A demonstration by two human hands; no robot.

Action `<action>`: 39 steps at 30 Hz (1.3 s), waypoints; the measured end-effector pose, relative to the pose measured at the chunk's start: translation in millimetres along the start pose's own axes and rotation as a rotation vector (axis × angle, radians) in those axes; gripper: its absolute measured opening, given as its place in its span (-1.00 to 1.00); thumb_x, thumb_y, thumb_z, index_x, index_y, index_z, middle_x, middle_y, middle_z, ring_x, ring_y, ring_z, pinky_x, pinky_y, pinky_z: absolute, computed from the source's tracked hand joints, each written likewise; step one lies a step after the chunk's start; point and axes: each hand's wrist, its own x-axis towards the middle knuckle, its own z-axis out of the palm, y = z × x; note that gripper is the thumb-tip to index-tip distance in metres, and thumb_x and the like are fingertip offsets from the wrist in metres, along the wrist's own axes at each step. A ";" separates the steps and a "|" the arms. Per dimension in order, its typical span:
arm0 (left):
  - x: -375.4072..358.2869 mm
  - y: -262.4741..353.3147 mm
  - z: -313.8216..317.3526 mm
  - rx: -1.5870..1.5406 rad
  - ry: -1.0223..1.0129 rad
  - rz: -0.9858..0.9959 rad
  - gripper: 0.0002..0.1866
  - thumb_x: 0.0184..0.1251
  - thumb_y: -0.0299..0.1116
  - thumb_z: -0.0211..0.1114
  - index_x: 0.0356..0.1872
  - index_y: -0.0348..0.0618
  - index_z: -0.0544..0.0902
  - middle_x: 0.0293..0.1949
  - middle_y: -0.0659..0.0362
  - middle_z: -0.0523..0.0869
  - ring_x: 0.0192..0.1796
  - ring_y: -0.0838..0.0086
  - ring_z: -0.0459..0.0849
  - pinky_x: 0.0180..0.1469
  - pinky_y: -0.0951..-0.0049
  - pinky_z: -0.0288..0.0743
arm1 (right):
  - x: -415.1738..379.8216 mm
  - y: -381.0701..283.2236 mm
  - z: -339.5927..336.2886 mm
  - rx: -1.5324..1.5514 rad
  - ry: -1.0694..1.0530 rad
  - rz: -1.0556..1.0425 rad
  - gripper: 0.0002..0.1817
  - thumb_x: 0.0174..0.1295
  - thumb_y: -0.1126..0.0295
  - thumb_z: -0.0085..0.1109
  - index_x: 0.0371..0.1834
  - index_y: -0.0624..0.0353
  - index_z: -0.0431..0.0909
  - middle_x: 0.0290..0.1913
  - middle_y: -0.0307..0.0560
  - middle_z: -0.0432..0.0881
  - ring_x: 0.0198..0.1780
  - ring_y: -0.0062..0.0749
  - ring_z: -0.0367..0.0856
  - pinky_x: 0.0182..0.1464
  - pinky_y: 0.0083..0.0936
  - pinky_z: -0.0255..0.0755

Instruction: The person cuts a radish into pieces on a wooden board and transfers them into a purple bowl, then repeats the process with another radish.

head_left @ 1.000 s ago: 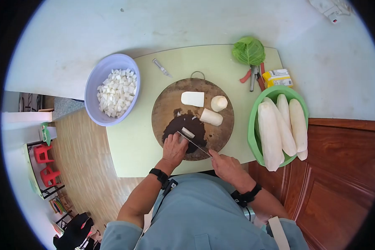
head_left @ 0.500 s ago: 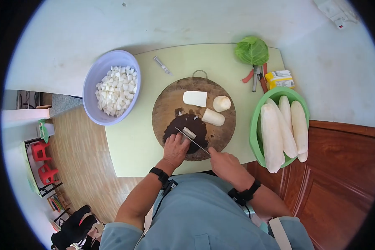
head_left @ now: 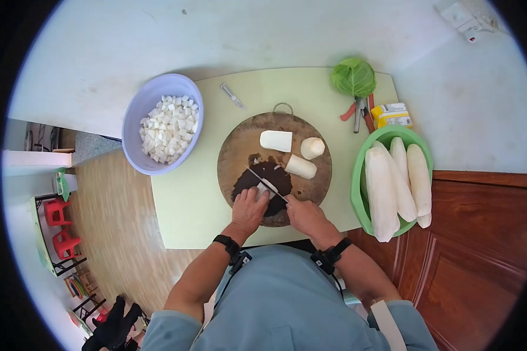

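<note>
Surface: round chopping board (head_left: 310, 187) on pale green table (head_left: 187, 205).
Left hand (head_left: 249, 209): pressing white radish piece (head_left: 264, 188), directly ahead.
Right hand (head_left: 303, 214): gripping knife (head_left: 266, 184), blade across the piece.

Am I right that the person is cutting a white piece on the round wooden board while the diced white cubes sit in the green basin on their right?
Not quite: the head view shows the diced cubes in the lavender bowl on the person's left. The green basin on the right holds whole peeled roots. The rest holds: the right hand holds the knife over a white piece under the left hand on the round wooden board.
</note>
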 end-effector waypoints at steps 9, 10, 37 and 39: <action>-2.5 -0.7 -0.4 -0.079 0.071 -0.004 -0.68 0.19 -0.35 0.37 0.00 0.01 0.64 0.01 0.01 0.58 0.00 0.12 0.59 -0.01 0.17 0.52 | -40.1 -5.2 -6.7 -0.022 0.048 -0.001 -0.71 0.47 0.31 -0.07 0.16 0.14 0.46 -0.32 0.25 0.72 -0.23 0.27 0.71 -0.18 0.15 0.54; -2.7 -0.2 -0.8 -0.084 0.066 -0.015 -0.71 0.18 -0.36 0.36 -0.05 0.00 0.66 0.00 0.01 0.58 0.00 0.12 0.59 0.00 0.17 0.52 | -43.8 -6.5 -6.3 -0.044 0.028 0.013 -0.72 0.46 0.33 -0.07 0.14 0.15 0.45 -0.32 0.25 0.72 -0.24 0.27 0.71 -0.20 0.15 0.54; -0.2 -3.6 -3.5 -0.074 0.021 0.025 -0.78 0.12 -0.34 0.36 -0.18 0.06 0.66 -0.17 0.07 0.53 -0.12 0.16 0.56 -0.13 0.16 0.51 | -29.7 -19.9 -20.0 -0.059 -0.168 0.114 -0.79 0.40 0.40 -0.10 0.03 0.15 0.38 -0.31 0.30 0.71 -0.19 0.32 0.71 -0.16 0.19 0.54; -0.4 -4.1 -4.4 -0.074 0.039 0.027 -0.78 0.11 -0.34 0.36 -0.18 0.06 0.66 -0.18 0.08 0.53 -0.12 0.17 0.56 -0.13 0.17 0.51 | -19.4 -20.4 -10.5 -0.053 -0.137 0.101 -0.80 0.40 0.39 -0.08 0.03 0.15 0.39 -0.33 0.30 0.70 -0.21 0.32 0.70 -0.16 0.18 0.53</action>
